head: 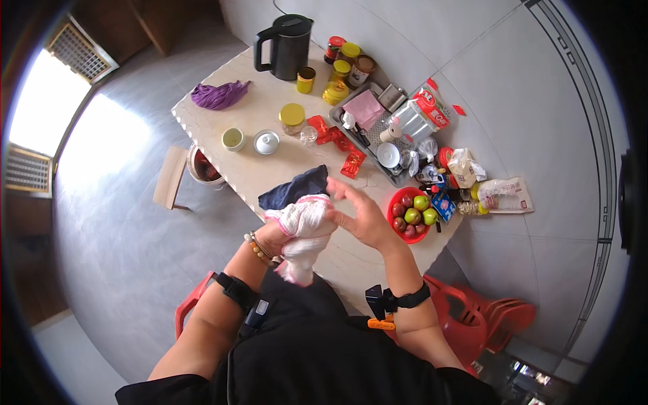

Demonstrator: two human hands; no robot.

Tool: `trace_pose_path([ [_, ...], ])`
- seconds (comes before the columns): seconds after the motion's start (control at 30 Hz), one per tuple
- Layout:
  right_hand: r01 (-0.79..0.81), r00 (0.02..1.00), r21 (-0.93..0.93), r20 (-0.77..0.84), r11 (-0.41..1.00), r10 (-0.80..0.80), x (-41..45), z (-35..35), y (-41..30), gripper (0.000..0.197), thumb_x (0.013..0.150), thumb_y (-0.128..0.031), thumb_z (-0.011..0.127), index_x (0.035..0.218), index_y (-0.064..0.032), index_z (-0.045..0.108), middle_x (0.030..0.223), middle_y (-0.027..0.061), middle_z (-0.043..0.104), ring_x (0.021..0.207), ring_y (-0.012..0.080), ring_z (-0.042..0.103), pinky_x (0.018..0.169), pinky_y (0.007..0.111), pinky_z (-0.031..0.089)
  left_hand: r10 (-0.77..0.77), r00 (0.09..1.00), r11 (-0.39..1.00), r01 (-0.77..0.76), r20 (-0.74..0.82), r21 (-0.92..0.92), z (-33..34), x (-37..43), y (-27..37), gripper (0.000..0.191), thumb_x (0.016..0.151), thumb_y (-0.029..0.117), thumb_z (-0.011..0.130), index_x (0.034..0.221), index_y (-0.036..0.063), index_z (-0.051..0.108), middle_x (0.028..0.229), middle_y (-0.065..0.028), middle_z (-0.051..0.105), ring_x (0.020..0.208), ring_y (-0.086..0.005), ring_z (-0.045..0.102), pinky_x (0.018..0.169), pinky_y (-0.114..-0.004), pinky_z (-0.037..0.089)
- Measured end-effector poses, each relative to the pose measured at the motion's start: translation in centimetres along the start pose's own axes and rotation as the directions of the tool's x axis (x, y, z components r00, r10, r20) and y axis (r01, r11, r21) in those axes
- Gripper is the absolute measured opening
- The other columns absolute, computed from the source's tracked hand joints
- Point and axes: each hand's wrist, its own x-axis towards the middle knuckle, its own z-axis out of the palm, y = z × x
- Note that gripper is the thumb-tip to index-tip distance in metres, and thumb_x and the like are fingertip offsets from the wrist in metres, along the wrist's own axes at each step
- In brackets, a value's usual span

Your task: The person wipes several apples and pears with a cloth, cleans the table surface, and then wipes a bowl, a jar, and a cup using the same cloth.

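A white knitted cloth with pink edging (305,223) is bunched up in my left hand (274,238), which it partly covers. My right hand (365,221) is just to the right of the cloth, fingers apart and nothing in the palm; whether a fingertip touches the cloth I cannot tell. Beyond both hands a dark blue cloth (294,187) lies on the marble-patterned table (354,258). Farther off stand a pale green cup (233,139) and a lidded white cup (266,142). A red bowl (392,223) of apples and other fruit is right of my right hand.
A black electric kettle (291,48), a purple cloth (219,95) and several jars stand or lie at the far side. Red packets (353,163) lie beside a grey tray (344,120) of small items. Red plastic chairs (458,324) and a wooden stool (169,177) flank the table.
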Motion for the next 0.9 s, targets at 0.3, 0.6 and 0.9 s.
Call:
trace_pose_path([
  [0.3, -0.552, 0.773, 0.614, 0.122, 0.564, 0.623, -3.5, 1.9, 11.1, 0.018, 0.097, -0.015, 0.054, 0.105, -0.0016, 0.063, 0.082, 0.0022, 0.062, 0.076, 0.0076, 0.058, 0.067, 0.022, 0.048, 0.093, 0.995, 0.973, -0.085, -0.025, 0.215, -7.1, 4.9, 1.5, 0.047, 0.082, 0.013, 0.073, 0.125, 0.0022, 0.058, 0.127, -0.0052, 0.058, 0.117, -0.0172, 0.055, 0.098, -0.031, 0.046],
  [0.6, -0.677, 0.584, 0.473, -0.124, 0.565, 0.803, -5.9, 4.5, 30.0, 0.023, 0.092, -0.017, 0.057, 0.106, -0.0014, 0.064, 0.081, 0.005, 0.065, 0.067, 0.0118, 0.061, 0.06, 0.025, 0.05, 0.144, 0.989, 0.701, -0.12, 0.025, 0.703, -9.7, 13.2, 2.5, 0.05, 0.074, 0.022, 0.081, 0.119, 0.0096, 0.063, 0.126, -0.0088, 0.06, 0.116, -0.0237, 0.057, 0.099, -0.036, 0.045],
  [0.9, -0.792, 0.145, 0.548, -0.261, 0.27, 0.954, 3.6, 2.0, 39.7, 0.033, 0.089, -0.03, 0.063, 0.089, 0.0033, 0.066, 0.063, 0.0086, 0.065, 0.043, 0.014, 0.056, 0.043, 0.028, 0.046, 0.276, 0.86, 0.143, -0.478, 0.428, 0.867, -12.1, 23.3, -0.7, 0.029, 0.09, 0.024, 0.061, 0.114, 0.0077, 0.064, 0.123, -0.0118, 0.061, 0.117, -0.0283, 0.056, 0.101, -0.037, 0.043],
])
